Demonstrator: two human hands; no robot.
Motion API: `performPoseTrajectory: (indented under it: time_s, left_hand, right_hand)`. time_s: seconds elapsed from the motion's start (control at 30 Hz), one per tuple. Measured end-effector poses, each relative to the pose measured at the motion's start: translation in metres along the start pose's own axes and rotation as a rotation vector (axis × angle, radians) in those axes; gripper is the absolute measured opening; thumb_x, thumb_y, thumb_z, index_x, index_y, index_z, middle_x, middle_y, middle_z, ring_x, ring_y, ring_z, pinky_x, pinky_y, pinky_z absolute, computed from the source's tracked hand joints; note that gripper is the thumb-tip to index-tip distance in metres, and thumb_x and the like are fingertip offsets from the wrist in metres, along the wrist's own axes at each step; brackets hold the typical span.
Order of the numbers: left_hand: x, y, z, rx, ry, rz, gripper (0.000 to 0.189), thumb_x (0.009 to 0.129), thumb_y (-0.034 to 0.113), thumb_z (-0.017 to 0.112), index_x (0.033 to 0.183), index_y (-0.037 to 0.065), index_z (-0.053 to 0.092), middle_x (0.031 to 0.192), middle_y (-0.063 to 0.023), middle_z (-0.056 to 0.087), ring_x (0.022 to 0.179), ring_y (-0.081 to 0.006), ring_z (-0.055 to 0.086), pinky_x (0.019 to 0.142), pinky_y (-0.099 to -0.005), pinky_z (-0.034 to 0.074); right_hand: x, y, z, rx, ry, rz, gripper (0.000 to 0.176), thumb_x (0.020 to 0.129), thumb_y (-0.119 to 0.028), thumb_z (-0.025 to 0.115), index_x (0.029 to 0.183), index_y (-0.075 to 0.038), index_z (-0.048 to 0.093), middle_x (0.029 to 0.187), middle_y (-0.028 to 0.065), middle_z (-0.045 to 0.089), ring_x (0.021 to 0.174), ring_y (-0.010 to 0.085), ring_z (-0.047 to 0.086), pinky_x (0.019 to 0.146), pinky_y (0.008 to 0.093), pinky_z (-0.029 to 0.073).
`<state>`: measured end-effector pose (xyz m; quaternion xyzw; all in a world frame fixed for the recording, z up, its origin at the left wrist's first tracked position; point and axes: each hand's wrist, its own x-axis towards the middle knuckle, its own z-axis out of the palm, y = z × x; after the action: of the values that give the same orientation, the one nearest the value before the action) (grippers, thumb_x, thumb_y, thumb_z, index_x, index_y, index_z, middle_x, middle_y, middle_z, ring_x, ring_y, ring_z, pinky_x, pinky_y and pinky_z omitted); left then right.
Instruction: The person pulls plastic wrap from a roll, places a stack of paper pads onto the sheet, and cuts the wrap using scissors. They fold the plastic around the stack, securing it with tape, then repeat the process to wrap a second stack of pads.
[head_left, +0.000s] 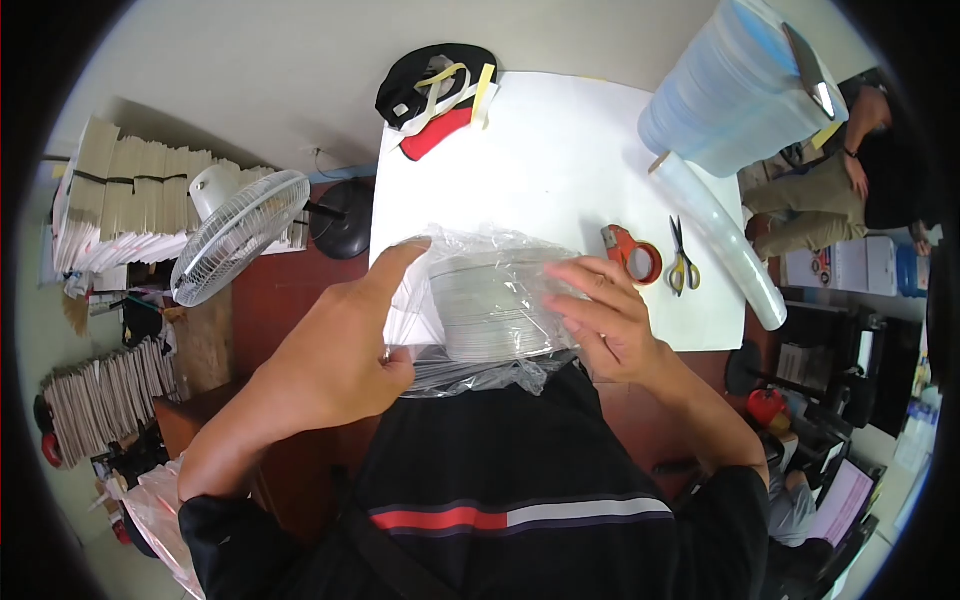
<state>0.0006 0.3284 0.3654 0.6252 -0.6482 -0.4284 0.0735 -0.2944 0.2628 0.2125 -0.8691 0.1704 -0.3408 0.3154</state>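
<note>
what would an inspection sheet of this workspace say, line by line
Surface: white tabletop, things near its edges
Job's things: stack of sheets inside crumpled clear plastic
Clutter: tape dispenser, scissors, film roll, blue container, black and red bundle
Hands: left hand grips the stack's left end; right hand touches the plastic's right side
Cables: apparent thin cord on the wall near the fan
Surroundings: paper piles at left, another person at right

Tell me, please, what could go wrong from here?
The clear plastic around the bundle looks loose and crumpled, so it might slip or snag. The bundle is by the near edge of the table, between the left hand and right hand; a weak grip could drop it. The wrap roll overhangs the table's right edge and might fall.
</note>
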Motion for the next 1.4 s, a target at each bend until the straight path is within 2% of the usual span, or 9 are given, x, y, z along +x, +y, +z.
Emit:
performPoseTrajectory:
  time_s: [0.23, 0.37, 0.63, 0.73, 0.83, 1.0, 1.2, 1.33, 1.4]
  left_hand:
    - [-0.002, -0.01, 0.004, -0.002, 0.049, 0.103, 0.085, 0.073, -0.005, 0.062, 0.153, 0.002, 0.034, 0.057, -0.0069, 0.049, 0.049, -0.0171, 0.052, 0.054, -0.03, 0.042]
    - [-0.002, -0.007, 0.004, 0.052, 0.043, 0.126, 0.086, 0.073, -0.005, 0.062, 0.153, 0.001, 0.032, 0.06, -0.0105, 0.052, 0.052, -0.0217, 0.055, 0.057, -0.0325, 0.045]
    - [-0.01, -0.022, 0.006, 0.038, 0.093, 0.15, 0.085, 0.073, -0.005, 0.06, 0.152, -0.003, 0.03, 0.073, -0.0202, 0.056, 0.065, -0.034, 0.059, 0.067, -0.0387, 0.049]
    - [-0.01, -0.012, -0.002, 0.017, 0.025, 0.08, 0.08, 0.074, -0.005, 0.058, 0.148, -0.009, 0.029, 0.105, -0.0348, 0.059, 0.097, -0.0487, 0.061, 0.086, -0.0491, 0.048]
    - [-0.007, -0.01, -0.004, 0.032, 0.005, 0.07, 0.079, 0.075, -0.005, 0.058, 0.147, -0.011, 0.028, 0.109, -0.0387, 0.061, 0.103, -0.0523, 0.061, 0.09, -0.0517, 0.048]
    - [-0.002, -0.005, -0.007, 0.042, -0.016, 0.058, 0.079, 0.075, -0.005, 0.059, 0.147, -0.012, 0.028, 0.109, -0.0389, 0.061, 0.102, -0.0515, 0.062, 0.089, -0.0507, 0.049]
    - [0.0, -0.019, 0.003, -0.017, 0.093, 0.127, 0.084, 0.071, -0.005, 0.061, 0.15, -0.006, 0.032, 0.059, -0.0123, 0.054, 0.051, -0.0213, 0.057, 0.057, -0.0307, 0.047]
    - [-0.001, 0.001, -0.011, -0.038, -0.067, -0.071, 0.077, 0.075, -0.004, 0.059, 0.147, -0.011, 0.032, 0.104, -0.0354, 0.064, 0.085, -0.043, 0.069, 0.08, -0.0456, 0.053]
    - [-0.001, 0.004, -0.01, -0.066, -0.07, -0.083, 0.076, 0.075, -0.004, 0.058, 0.147, -0.01, 0.033, 0.109, -0.0358, 0.063, 0.08, -0.0406, 0.069, 0.079, -0.0443, 0.053]
  right_hand:
    - [0.089, -0.031, 0.0, -0.094, 0.276, 0.179, 0.033, 0.071, -0.013, 0.079, 0.101, 0.0, 0.073, 0.107, 0.0195, 0.069, 0.101, 0.0353, 0.065, 0.089, 0.0434, 0.051]
    - [0.149, -0.031, -0.006, -0.407, -0.441, 0.348, 0.017, 0.07, -0.008, 0.076, 0.085, 0.0, 0.074, 0.083, 0.0204, 0.071, 0.084, 0.0374, 0.069, 0.079, 0.0437, 0.054]
    - [0.149, -0.025, -0.026, -0.173, -0.063, 0.291, 0.015, 0.078, -0.008, 0.08, 0.074, 0.001, 0.068, 0.064, 0.0148, 0.065, 0.057, 0.0251, 0.064, 0.057, 0.0339, 0.05]
    - [0.13, -0.032, -0.019, 0.045, 0.521, 0.264, 0.018, 0.081, -0.009, 0.08, 0.076, 0.001, 0.066, 0.065, 0.0117, 0.064, 0.055, 0.0211, 0.062, 0.054, 0.0309, 0.048]
    - [0.094, -0.057, -0.01, -0.234, 0.077, 0.369, 0.02, 0.081, -0.005, 0.077, 0.073, 0.0, 0.06, 0.066, 0.0087, 0.06, 0.054, 0.0202, 0.059, 0.051, 0.0304, 0.046]
    - [0.069, -0.035, 0.035, -0.125, -0.001, 0.196, 0.018, 0.08, -0.003, 0.074, 0.071, -0.003, 0.058, 0.064, 0.0103, 0.055, 0.054, 0.0269, 0.056, 0.05, 0.0351, 0.045]
    - [0.063, -0.022, 0.05, 0.095, -0.062, 0.102, 0.005, 0.083, 0.002, 0.067, 0.081, -0.001, 0.064, 0.074, 0.0129, 0.058, 0.061, 0.0308, 0.058, 0.056, 0.0392, 0.047]
    - [0.04, -0.002, 0.015, 0.105, -0.037, 0.028, 0.023, 0.087, -0.003, 0.067, 0.109, 0.0, 0.07, 0.096, 0.0138, 0.068, 0.079, 0.0289, 0.067, 0.07, 0.036, 0.053]
    - [0.027, 0.005, 0.011, -0.032, -0.113, 0.002, 0.036, 0.089, -0.016, 0.069, 0.121, -0.001, 0.068, 0.118, 0.0162, 0.065, 0.106, 0.0321, 0.062, 0.09, 0.0407, 0.049]
